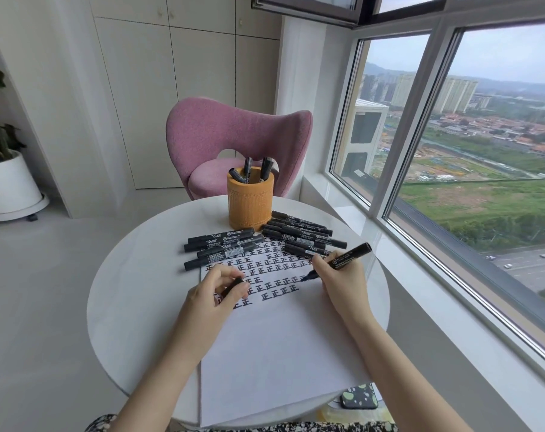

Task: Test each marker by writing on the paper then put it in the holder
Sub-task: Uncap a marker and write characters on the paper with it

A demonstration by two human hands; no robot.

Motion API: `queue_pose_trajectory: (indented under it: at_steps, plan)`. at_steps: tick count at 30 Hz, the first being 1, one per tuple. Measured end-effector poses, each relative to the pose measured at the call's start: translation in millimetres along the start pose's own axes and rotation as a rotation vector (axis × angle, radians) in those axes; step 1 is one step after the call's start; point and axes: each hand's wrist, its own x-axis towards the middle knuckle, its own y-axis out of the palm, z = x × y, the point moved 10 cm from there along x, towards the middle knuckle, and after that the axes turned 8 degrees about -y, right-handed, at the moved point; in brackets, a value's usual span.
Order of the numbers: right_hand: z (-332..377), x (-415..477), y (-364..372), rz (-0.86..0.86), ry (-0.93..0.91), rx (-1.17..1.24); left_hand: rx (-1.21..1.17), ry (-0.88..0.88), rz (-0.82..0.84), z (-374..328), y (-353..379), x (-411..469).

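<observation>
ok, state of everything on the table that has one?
held marker: uncapped, in right hand, tip at the paper.
cap: off, pinched in left hand.
holder: upright, a few markers inside.
left marker pile: capped, lying flat.
right marker pile: capped, lying flat.
paper: flat, top part written on, rest blank.

The right hand [339, 275] grips an uncapped marker [349, 257], tip on the paper [280, 344]. The left hand [215, 291] pinches its cap [233, 285]. An orange holder [250, 201] stands near the tabletop's [133, 275] far edge, with loose markers [221, 246] lying before it.
</observation>
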Motion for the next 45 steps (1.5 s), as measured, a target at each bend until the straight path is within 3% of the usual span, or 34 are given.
queue_pose_trajectory:
  at_steps: [45]
  plan:
    - [2.3, -1.9, 4.0, 0.015, -0.010, -0.024, -0.035, -0.032, 0.016, 2.7, 2.9, 0.0]
